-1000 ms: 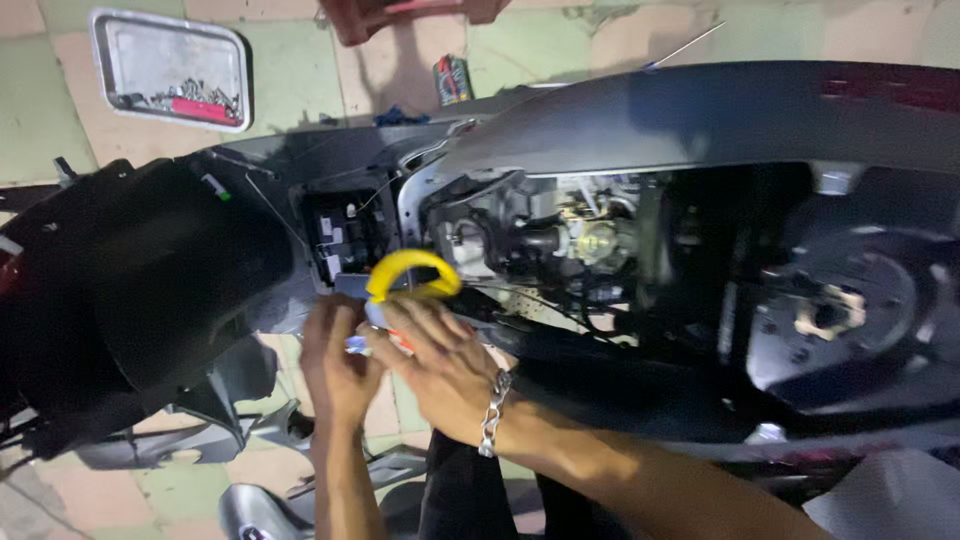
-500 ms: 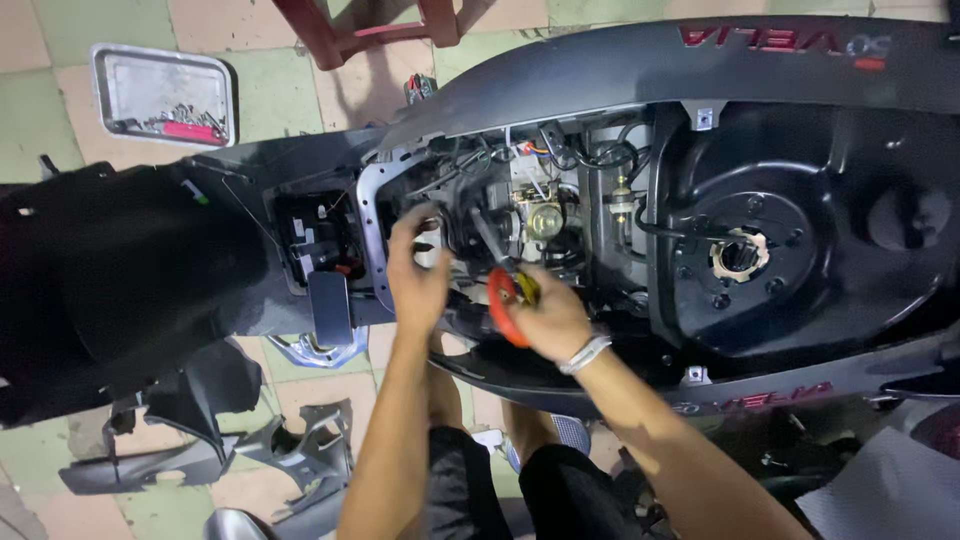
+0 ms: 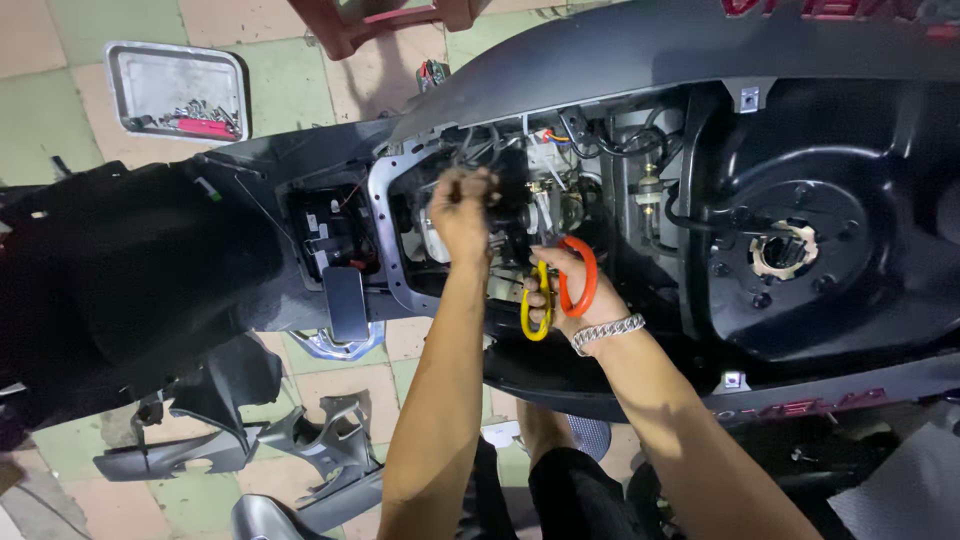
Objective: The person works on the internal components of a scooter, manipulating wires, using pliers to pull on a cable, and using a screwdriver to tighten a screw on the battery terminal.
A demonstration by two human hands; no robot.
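Observation:
A dark scooter lies stripped of its panels, its engine bay open in the middle of the view. My left hand reaches into the bay and is closed around dark wires or hoses near the frame's edge. My right hand grips scissors with one yellow and one red handle loop. The blades point up into the engine parts and are hidden there. A chain bracelet sits on my right wrist.
A metal tray with small screws and a red item lies on the tiled floor at upper left. Loose black body panels lie at lower left. A red stool stands at the top. The black underseat tub fills the right.
Both hands have moved deeper into the engine bay. The scissors went from lying flat in my right hand to pointing up into the parts, and my left hand has closed on the wires.

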